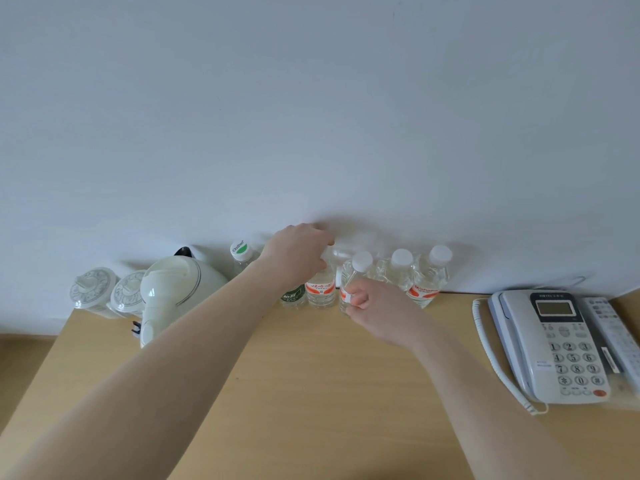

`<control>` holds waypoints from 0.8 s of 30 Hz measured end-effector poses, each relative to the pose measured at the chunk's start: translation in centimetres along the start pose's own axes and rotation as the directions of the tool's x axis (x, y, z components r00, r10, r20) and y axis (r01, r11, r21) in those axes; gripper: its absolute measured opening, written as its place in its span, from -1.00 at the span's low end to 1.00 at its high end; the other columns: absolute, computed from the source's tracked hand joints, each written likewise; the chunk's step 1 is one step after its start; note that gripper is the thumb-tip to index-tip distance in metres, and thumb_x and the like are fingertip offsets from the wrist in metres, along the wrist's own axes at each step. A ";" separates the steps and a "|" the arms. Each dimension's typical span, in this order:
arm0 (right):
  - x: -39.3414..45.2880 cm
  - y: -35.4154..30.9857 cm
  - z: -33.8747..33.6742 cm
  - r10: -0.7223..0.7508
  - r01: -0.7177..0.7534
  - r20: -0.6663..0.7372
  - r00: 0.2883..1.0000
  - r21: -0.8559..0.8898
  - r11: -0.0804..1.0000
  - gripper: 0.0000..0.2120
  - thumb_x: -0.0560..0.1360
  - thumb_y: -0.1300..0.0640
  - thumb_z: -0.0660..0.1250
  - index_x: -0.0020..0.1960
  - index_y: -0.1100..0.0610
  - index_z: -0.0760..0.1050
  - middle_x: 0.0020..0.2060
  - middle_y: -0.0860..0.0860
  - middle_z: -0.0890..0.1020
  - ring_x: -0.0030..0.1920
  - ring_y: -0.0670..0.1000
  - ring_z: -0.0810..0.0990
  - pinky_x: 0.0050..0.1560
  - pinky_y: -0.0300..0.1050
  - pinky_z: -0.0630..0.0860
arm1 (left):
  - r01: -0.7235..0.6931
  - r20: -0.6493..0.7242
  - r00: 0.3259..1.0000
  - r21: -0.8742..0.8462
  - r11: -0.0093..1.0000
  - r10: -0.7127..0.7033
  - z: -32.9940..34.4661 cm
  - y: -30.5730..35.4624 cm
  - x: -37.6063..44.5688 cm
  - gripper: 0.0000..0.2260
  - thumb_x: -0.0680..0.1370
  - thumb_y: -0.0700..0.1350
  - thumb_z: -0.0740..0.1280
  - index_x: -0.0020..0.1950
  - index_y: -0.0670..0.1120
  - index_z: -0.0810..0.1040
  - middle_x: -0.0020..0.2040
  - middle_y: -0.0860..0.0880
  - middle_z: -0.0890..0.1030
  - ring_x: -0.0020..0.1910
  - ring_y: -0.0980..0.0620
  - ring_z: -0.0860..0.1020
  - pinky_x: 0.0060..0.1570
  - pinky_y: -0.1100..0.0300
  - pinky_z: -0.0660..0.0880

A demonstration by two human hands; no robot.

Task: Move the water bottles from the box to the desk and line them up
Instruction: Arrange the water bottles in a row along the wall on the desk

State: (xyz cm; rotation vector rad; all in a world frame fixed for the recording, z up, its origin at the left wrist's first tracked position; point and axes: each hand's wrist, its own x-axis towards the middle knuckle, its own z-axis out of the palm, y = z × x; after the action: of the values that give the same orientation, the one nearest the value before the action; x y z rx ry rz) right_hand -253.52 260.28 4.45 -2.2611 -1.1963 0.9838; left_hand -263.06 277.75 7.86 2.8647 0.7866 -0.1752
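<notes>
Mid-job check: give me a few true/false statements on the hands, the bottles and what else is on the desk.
1. The right hand grips a red-labelled bottle by its body. True.
2. The left hand rests flat on the desk. False: it is up on top of a bottle in the row by the wall.
3. The bottles lie on their sides. False: they stand upright, caps up.
4. A green-capped bottle stands left of the left hand. True.
5. The phone sits at the desk's left end. False: it is on the right; the kettle is on the left.
</notes>
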 end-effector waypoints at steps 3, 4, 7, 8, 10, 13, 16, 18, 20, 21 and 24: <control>-0.2 0.7 -0.1 0.014 -0.014 -0.013 1.000 0.020 1.000 -0.73 0.58 0.11 0.24 0.27 -0.01 0.51 0.11 -0.12 0.60 0.11 -0.09 0.58 -0.17 -0.35 0.38 | -0.028 -0.046 0.999 0.034 0.999 0.030 -0.4 0.8 -0.3 -0.57 0.59 0.01 0.40 0.44 0.06 0.44 0.30 0.02 0.53 0.14 -0.13 0.58 -0.07 0.11 0.36; -0.3 0.9 -0.1 0.024 -0.023 -0.016 1.000 0.017 1.000 -0.73 0.59 0.11 0.24 0.26 -0.01 0.51 0.08 -0.14 0.59 0.09 -0.10 0.58 -0.15 -0.33 0.39 | -0.046 -0.066 0.997 0.035 0.998 0.048 -0.5 1.1 -0.4 -0.57 0.59 0.03 0.39 0.44 0.08 0.44 0.31 0.04 0.53 0.14 -0.11 0.58 -0.09 0.12 0.34; -0.4 1.5 -0.3 0.045 -0.045 -0.023 0.999 -0.008 0.999 -0.73 0.60 0.14 0.20 0.27 0.00 0.51 0.05 -0.16 0.56 0.02 -0.13 0.54 -0.17 -0.35 0.37 | -0.093 -0.123 0.988 0.033 0.995 0.096 -0.7 2.2 -0.4 -0.58 0.59 0.07 0.38 0.44 0.11 0.44 0.32 0.10 0.51 0.19 -0.03 0.56 -0.09 0.13 0.33; -0.4 1.7 -0.4 0.049 -0.049 -0.026 0.998 -0.017 0.999 -0.73 0.59 0.16 0.19 0.24 -0.01 0.51 0.04 -0.16 0.57 -0.02 -0.15 0.53 -0.21 -0.39 0.35 | -0.104 -0.139 0.984 0.036 0.994 0.108 -0.7 2.7 -0.3 -0.57 0.59 0.07 0.39 0.44 0.11 0.43 0.32 0.10 0.52 0.21 -0.02 0.55 -0.08 0.14 0.33; -0.5 2.1 -0.5 0.059 -0.060 -0.028 0.998 -0.023 0.998 -0.76 0.57 0.20 0.18 0.14 -0.03 0.51 0.02 -0.17 0.58 -0.09 -0.23 0.51 -0.28 -0.44 0.30 | -0.126 -0.146 0.981 0.039 0.991 0.130 -0.5 3.7 -0.1 -0.55 0.58 0.06 0.40 0.45 0.11 0.43 0.32 0.08 0.53 0.23 -0.02 0.54 -0.06 0.15 0.33; -0.8 2.8 -0.8 0.076 -0.077 -0.041 0.996 -0.011 0.997 -0.77 0.56 0.22 0.17 0.07 -0.05 0.51 0.01 -0.17 0.58 -0.10 -0.25 0.52 -0.33 -0.42 0.32 | -0.150 -0.138 0.978 0.048 0.987 0.156 -0.2 4.8 0.3 -0.55 0.57 0.08 0.40 0.45 0.10 0.44 0.29 0.05 0.55 0.23 -0.03 0.55 -0.01 0.14 0.33; -1.1 3.4 -1.1 0.091 -0.090 -0.037 0.995 0.018 0.996 -0.73 0.54 0.24 0.17 0.09 -0.04 0.52 0.02 -0.18 0.57 -0.08 -0.21 0.53 -0.34 -0.43 0.30 | -0.167 -0.117 0.977 0.076 0.983 0.175 0.4 5.5 0.6 -0.60 0.60 0.06 0.37 0.44 0.09 0.46 0.24 0.04 0.57 0.21 -0.04 0.56 -0.03 0.15 0.34; -1.2 3.7 -1.2 0.092 -0.092 -0.041 0.995 0.014 0.996 -0.71 0.53 0.25 0.18 0.15 -0.03 0.53 0.04 -0.17 0.56 -0.01 -0.16 0.52 -0.27 -0.44 0.31 | -0.158 -0.080 0.984 0.055 0.986 0.162 0.7 5.6 0.6 -0.64 0.63 0.01 0.35 0.43 0.07 0.48 0.24 0.02 0.58 0.17 -0.08 0.58 -0.02 0.10 0.42; -1.3 4.0 -1.3 0.095 -0.095 -0.052 0.994 0.014 0.995 -0.72 0.54 0.24 0.18 0.14 -0.03 0.52 0.04 -0.17 0.56 -0.03 -0.19 0.51 -0.29 -0.45 0.30 | -0.150 -0.050 0.987 0.034 0.988 0.152 0.8 5.6 0.7 -0.67 0.64 -0.04 0.34 0.41 0.04 0.49 0.23 0.00 0.58 0.13 -0.13 0.59 -0.03 0.07 0.47; -1.4 4.1 -1.3 0.099 -0.098 -0.054 0.994 0.020 0.995 -0.72 0.54 0.23 0.18 0.14 -0.03 0.52 0.03 -0.18 0.56 -0.05 -0.22 0.50 -0.30 -0.45 0.30 | -0.154 -0.039 0.987 0.033 0.988 0.155 0.8 5.5 0.8 -0.68 0.64 -0.08 0.34 0.40 0.03 0.51 0.22 0.00 0.58 0.11 -0.14 0.60 -0.01 0.05 0.50; -1.6 4.3 -1.2 0.097 -0.096 -0.066 0.993 0.026 0.995 -0.72 0.55 0.22 0.20 0.17 -0.02 0.53 0.02 -0.19 0.57 -0.01 -0.20 0.51 -0.30 -0.47 0.29 | -0.172 -0.017 0.985 0.036 0.985 0.172 0.8 5.5 0.8 -0.73 0.62 -0.18 0.33 0.32 -0.02 0.56 0.18 -0.02 0.61 0.06 -0.15 0.60 0.03 -0.04 0.56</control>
State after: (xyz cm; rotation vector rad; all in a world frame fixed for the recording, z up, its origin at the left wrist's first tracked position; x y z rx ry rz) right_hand -250.83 256.56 3.18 -2.3337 -1.0519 0.9435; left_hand -259.63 273.36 7.65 2.9525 0.5405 -0.1386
